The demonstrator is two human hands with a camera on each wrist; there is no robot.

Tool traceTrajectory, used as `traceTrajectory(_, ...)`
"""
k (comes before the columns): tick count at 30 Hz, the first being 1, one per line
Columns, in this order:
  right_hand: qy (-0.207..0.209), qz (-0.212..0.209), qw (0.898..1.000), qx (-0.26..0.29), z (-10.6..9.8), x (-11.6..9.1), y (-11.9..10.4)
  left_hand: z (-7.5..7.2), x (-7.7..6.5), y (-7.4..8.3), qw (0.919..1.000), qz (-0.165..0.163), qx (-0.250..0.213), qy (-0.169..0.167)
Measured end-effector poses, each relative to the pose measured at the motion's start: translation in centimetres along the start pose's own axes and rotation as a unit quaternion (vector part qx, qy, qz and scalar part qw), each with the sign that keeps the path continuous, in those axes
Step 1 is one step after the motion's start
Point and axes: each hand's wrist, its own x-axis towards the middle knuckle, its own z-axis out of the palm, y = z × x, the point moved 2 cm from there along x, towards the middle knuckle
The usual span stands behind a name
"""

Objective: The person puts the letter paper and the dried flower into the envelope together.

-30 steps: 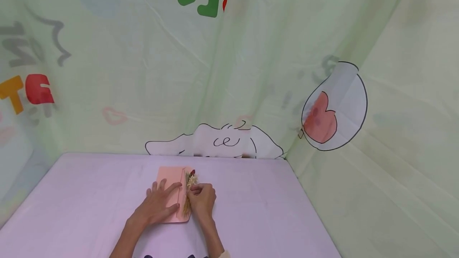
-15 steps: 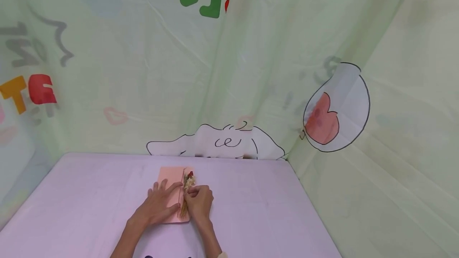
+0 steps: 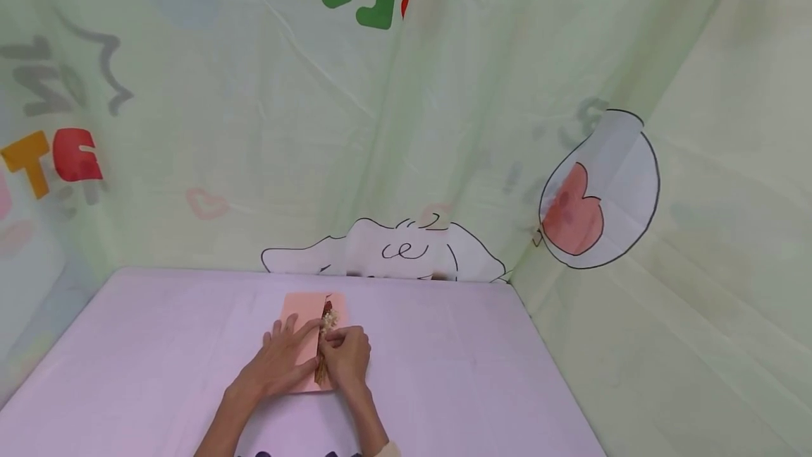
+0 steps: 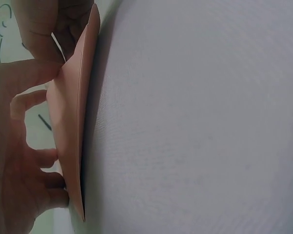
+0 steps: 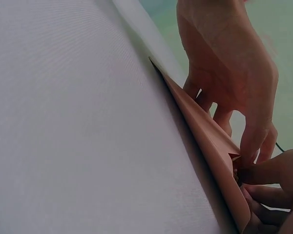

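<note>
A pink paper envelope (image 3: 303, 304) lies on the table. My left hand (image 3: 275, 360) rests on it with spread fingers, the index fingertip and thumb at the long flap edge. A small bunch of dried flowers (image 3: 330, 319), with a dark red bloom, pale blossoms and thin stems, lies along that edge. My right hand (image 3: 349, 357) pinches the bunch near its middle, and the fingers hide part of the stems. In the right wrist view the envelope (image 5: 205, 129) gapes slightly by my fingertips. From the left wrist the envelope (image 4: 68, 117) appears nearly edge-on, close over the cloth.
A pale lilac cloth (image 3: 457, 372) covers the table. Behind it hangs a light green curtain (image 3: 304, 125) with printed letters and cartoon figures, and another curtain panel (image 3: 717, 266) runs along the right side.
My right hand has moved left with the dried flowers, from the envelope's right side to the flap edge. My left hand has stayed in place on the envelope.
</note>
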Motion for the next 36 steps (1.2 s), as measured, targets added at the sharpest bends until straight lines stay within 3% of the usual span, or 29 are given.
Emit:
traceTrajectory(11,0.005,-0.024,0.999,-0.048,0.68,-0.09,0.06,0.29,-0.28,0.15,0.9997,0.009,-0.005,0.023)
traceTrajectory(20,-0.030,-0.032,0.998,-0.052,0.61,0.01,-0.43,0.12,-0.32,0.09,0.9986,0.026,0.018,0.042)
traceTrajectory(31,-0.086,-0.047,0.994,-0.047,0.08,0.19,-0.70,-0.35,-0.57,0.02,1.0000,0.005,-0.008,0.002)
traceTrajectory(36,-0.096,-0.096,0.990,-0.023,0.18,0.79,0.23,-0.41,-0.47,0.15,0.9998,0.014,-0.012,0.007)
